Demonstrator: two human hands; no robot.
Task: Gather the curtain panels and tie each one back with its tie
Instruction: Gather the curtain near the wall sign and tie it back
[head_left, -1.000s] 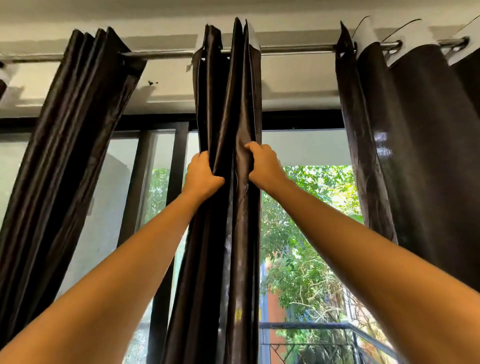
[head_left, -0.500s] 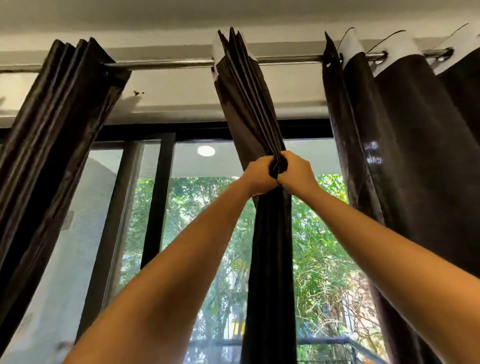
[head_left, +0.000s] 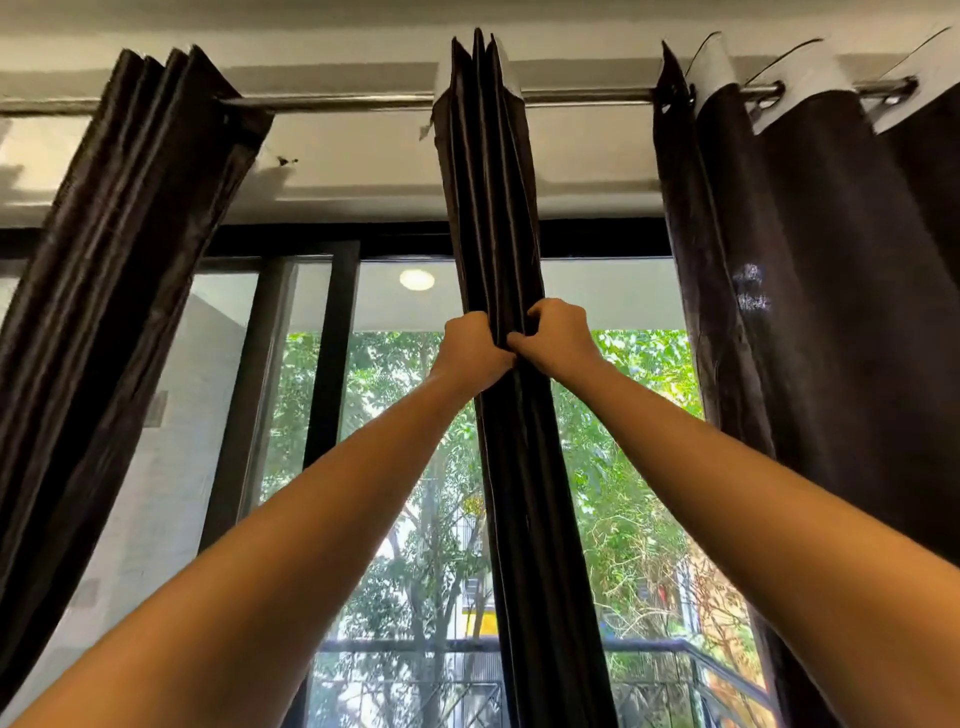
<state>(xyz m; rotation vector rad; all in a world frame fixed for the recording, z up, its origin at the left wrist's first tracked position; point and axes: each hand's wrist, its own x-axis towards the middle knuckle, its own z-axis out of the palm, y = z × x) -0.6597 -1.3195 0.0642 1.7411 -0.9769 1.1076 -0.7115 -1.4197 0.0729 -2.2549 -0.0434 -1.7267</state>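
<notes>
The middle curtain panel (head_left: 488, 182) now hangs straight down from the rod (head_left: 353, 101), where half a second ago it slanted towards the hands. I see the left hand (head_left: 475, 345) curled tight round the left side of the bunched folds and the right hand (head_left: 558, 338) curled round the right side, knuckles nearly meeting. The panel sits mid-rod, before the window (head_left: 395, 415), between a gathered left panel (head_left: 119, 234) and a wider-spread right panel (head_left: 805, 312).
</notes>
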